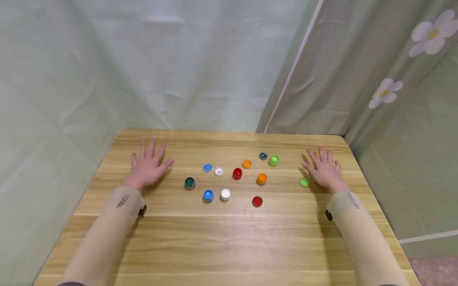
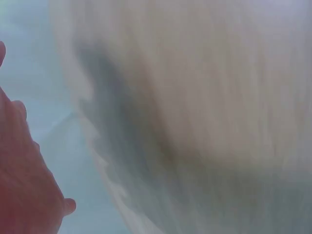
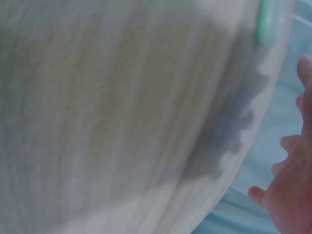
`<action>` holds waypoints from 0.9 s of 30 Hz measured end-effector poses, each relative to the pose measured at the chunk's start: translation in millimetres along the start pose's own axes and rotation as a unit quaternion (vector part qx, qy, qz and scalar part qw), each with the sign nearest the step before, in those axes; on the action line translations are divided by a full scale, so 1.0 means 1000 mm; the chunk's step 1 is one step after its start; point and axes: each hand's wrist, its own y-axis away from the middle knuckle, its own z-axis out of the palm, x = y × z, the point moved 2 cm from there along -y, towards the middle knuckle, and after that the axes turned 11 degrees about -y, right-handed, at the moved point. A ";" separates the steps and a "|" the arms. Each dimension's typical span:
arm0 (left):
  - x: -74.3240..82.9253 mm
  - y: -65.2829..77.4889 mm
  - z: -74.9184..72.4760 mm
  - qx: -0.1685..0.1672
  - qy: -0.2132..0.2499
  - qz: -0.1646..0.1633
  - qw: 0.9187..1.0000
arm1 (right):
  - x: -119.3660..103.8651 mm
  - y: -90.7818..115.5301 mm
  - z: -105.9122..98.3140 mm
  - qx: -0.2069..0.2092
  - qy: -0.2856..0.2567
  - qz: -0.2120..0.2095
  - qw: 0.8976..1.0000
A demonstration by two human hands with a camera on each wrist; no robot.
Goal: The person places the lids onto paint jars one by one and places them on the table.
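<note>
My left hand (image 1: 147, 169) is spread with straight fingers over the left part of the wooden table (image 1: 214, 250). The right hand (image 1: 325, 172) is likewise spread, near the right edge, beside a green lid (image 1: 304, 182). Both are empty. Between them stand small open paint jars: teal (image 1: 189, 183), blue (image 1: 208, 196), white (image 1: 225, 195), red (image 1: 237, 174), orange (image 1: 262, 179) and green (image 1: 274, 161). Flat lids lie loose among them: blue (image 1: 207, 168), white (image 1: 218, 171), orange (image 1: 247, 164), teal (image 1: 263, 156) and red (image 1: 257, 201). Each hand casts a shadow in its wrist view.
Pale curtains (image 1: 193, 71) hang behind the table and at both sides, with white flower prints (image 1: 384, 93) on the right. The table's far edge runs just beyond the fingertips. A bit of pinkish floor (image 1: 434, 270) shows at the lower right.
</note>
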 end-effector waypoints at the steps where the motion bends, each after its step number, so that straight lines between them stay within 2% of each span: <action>1: 0.002 0.001 -0.001 0.007 0.012 0.001 1.000 | -0.001 0.001 -0.001 0.007 -0.008 -0.005 1.000; 4: 0.011 0.007 -0.003 0.047 0.060 0.008 0.997 | -0.005 0.006 -0.005 0.027 -0.034 -0.015 0.999; 6: 0.021 0.015 -0.005 0.090 0.102 0.015 0.991 | -0.009 0.010 -0.007 0.039 -0.054 -0.021 0.998; 8: 0.031 0.025 -0.006 0.139 0.143 0.027 0.980 | -0.014 0.014 -0.008 0.049 -0.071 -0.027 0.996; 11: 0.048 0.043 -0.006 0.200 0.197 0.043 0.959 | -0.023 0.022 -0.008 0.063 -0.091 -0.044 0.993; 14: 0.066 0.059 -0.006 0.242 0.226 0.046 0.942 | -0.033 0.031 -0.008 0.071 -0.109 -0.062 0.989; 17: 0.084 0.072 -0.003 0.269 0.237 0.056 0.932 | -0.041 0.039 -0.006 0.074 -0.124 -0.075 0.987; 19: 0.097 0.080 0.001 0.268 0.240 0.069 0.930 | -0.045 0.043 -0.004 0.075 -0.131 -0.082 0.985; 21: 0.109 0.086 0.008 0.249 0.245 0.081 0.933 | -0.049 0.046 -0.001 0.073 -0.134 -0.088 0.984; 24: 0.123 0.092 0.020 0.194 0.243 0.086 0.946 | -0.055 0.049 0.003 0.067 -0.136 -0.095 0.984; 27: 0.132 0.093 0.031 0.128 0.240 0.069 0.960 | -0.060 0.051 0.005 0.062 -0.136 -0.101 0.984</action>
